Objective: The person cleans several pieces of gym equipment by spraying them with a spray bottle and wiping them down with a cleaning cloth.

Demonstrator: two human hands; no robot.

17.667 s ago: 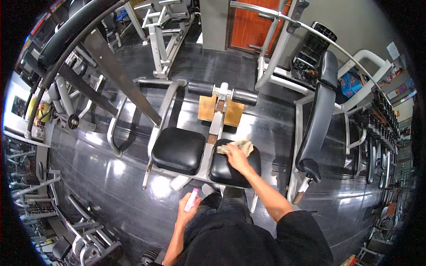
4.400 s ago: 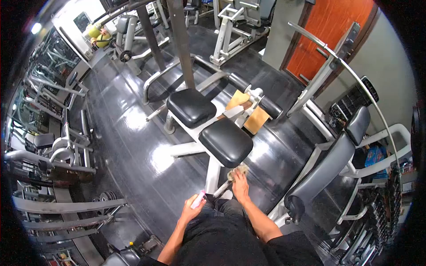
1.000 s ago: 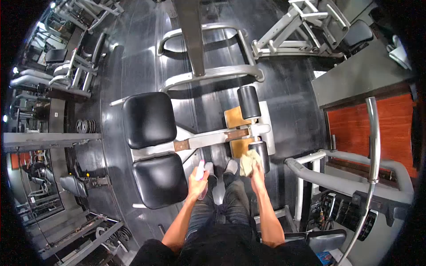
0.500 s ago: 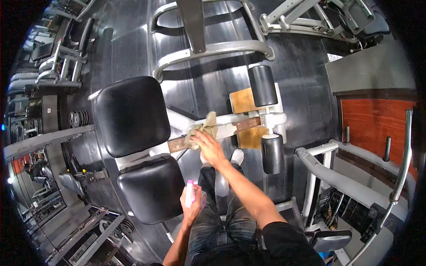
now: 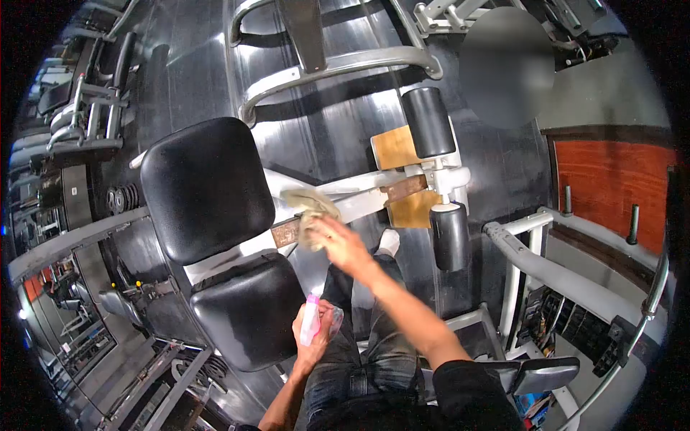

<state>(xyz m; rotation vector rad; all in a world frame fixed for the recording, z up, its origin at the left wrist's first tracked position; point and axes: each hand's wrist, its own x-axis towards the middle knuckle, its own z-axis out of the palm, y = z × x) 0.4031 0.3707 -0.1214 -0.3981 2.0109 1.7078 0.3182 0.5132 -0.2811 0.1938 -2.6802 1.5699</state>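
My right hand [image 5: 343, 248] is closed on a beige cloth [image 5: 313, 215], pressed over the white metal beam [image 5: 359, 206] of an exercise bench. Brown worn patches show on the beam at both sides of the cloth. In my left hand [image 5: 316, 332] is a spray bottle [image 5: 310, 316] with a pink and white head and a clear body, held low over my lap. Two black padded cushions [image 5: 208, 190] are at the beam's left end. Black foam rollers [image 5: 429, 122] and wooden foot boards [image 5: 397, 148] are at its right end.
A grey metal machine frame [image 5: 338, 65] stands ahead on the black floor [image 5: 194, 79]. At right are a light metal rack [image 5: 575, 248] and a red-brown panel [image 5: 611, 179]. Weight plates [image 5: 122, 198] and more machines line the left.
My right hand and the cloth have shifted slightly along the beam, the cloth's loose end now flopping left. The left hand still holds the bottle. The view has moved a little.
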